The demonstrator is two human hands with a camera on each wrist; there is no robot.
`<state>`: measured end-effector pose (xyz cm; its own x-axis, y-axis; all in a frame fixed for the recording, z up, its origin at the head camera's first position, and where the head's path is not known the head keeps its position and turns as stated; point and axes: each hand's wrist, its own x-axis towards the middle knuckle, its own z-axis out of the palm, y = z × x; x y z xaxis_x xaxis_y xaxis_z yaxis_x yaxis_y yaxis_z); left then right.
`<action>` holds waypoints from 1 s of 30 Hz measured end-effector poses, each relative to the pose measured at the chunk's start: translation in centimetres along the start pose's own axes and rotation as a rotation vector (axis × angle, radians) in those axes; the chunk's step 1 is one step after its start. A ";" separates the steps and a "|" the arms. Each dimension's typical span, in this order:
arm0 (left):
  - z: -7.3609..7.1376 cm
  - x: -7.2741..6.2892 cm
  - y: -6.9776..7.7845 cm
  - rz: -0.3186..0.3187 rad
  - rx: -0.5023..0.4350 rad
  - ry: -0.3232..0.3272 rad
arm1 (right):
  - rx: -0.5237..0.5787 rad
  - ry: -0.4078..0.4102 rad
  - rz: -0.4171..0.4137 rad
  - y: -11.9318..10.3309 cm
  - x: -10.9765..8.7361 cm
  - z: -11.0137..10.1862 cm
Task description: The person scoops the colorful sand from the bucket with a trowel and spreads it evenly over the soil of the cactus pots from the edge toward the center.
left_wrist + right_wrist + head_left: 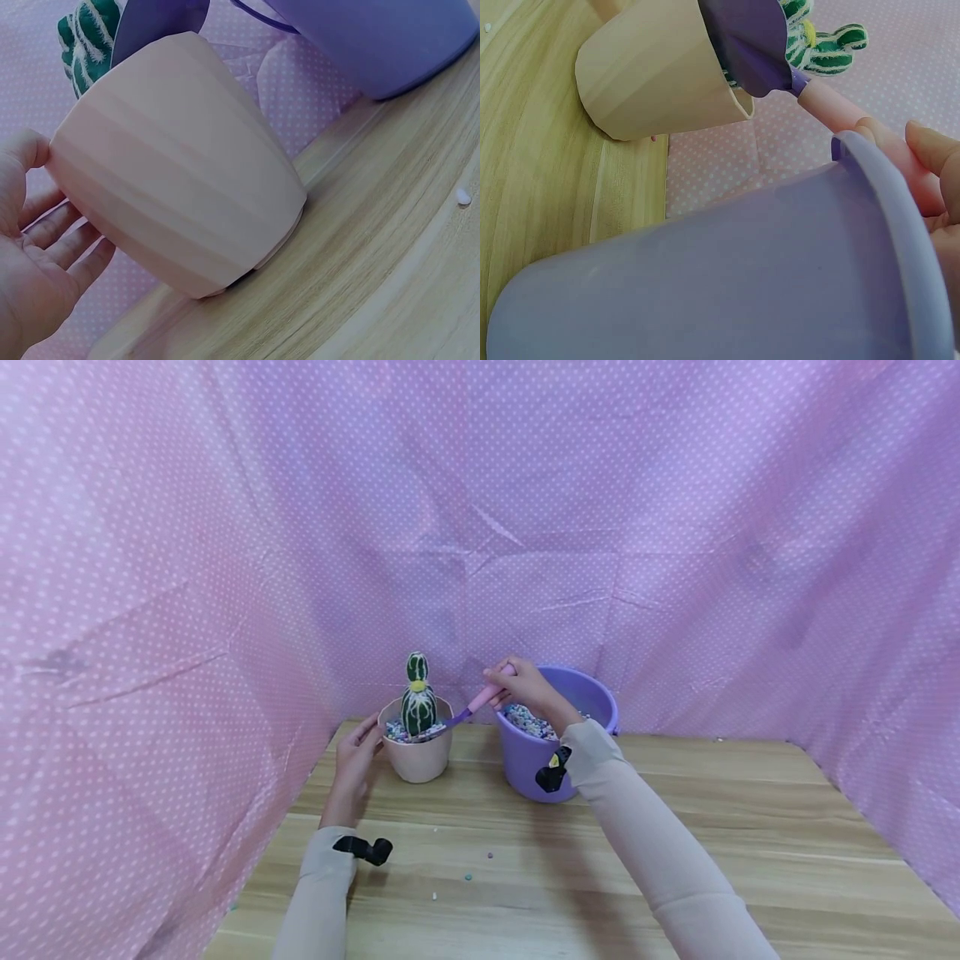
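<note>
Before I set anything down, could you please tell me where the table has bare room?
The widest bare patch of table lies between the right sleeve and right-hand cloth. Space is tight around the pot, trowel and bucket; loose beads dot the near middle.

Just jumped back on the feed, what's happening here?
A person's right hand holds a small trowel by its pink handle, with the purple blade over the pale pot beside the cactus. The left hand touches the pot's side. Small colored pebbles lie around the cactus, and more are in the purple bucket next to the pot. A few loose bits lie on the table.
</note>
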<state>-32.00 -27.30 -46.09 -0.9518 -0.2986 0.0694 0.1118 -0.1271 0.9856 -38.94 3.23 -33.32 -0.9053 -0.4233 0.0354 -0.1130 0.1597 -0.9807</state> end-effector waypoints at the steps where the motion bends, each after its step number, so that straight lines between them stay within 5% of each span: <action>1: 0.0 0.0 0.0 -0.003 0.004 0.001 | -0.006 -0.002 -0.001 0.0 0.0 0.0; 30: -0.1 0.0 0.0 0.012 0.014 0.003 | 0.029 -0.004 -0.016 0.4 0.2 0.2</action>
<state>-31.99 -27.45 -46.13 -0.9496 -0.3027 0.0810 0.1193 -0.1103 0.9867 -39.10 3.01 -33.76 -0.9018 -0.4293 0.0500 -0.1152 0.1274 -0.9851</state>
